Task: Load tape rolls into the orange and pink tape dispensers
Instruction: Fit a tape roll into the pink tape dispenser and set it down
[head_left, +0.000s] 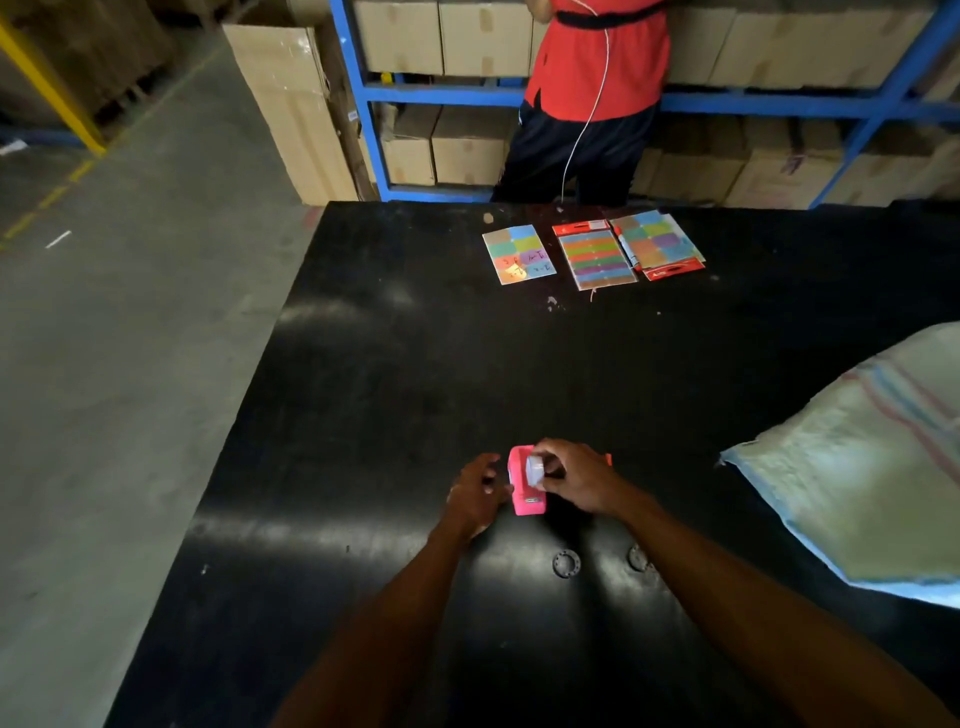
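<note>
A pink tape dispenser (523, 493) stands on the black table (395, 395) near its front middle. My left hand (475, 493) touches the dispenser's left side, fingers curled against it. My right hand (571, 475) pinches a small pale tape roll (534, 469) at the top of the pink dispenser. A sliver of the orange dispenser (608, 459) shows just behind my right hand; the rest of it is hidden.
Colourful sticker sheets (519, 254) and packs (602, 257) lie at the table's far edge. A person in a red shirt (597, 57) stands behind it by blue shelving with cartons. A woven sack (878, 467) covers the right side. Two dark rings (566, 564) lie near me.
</note>
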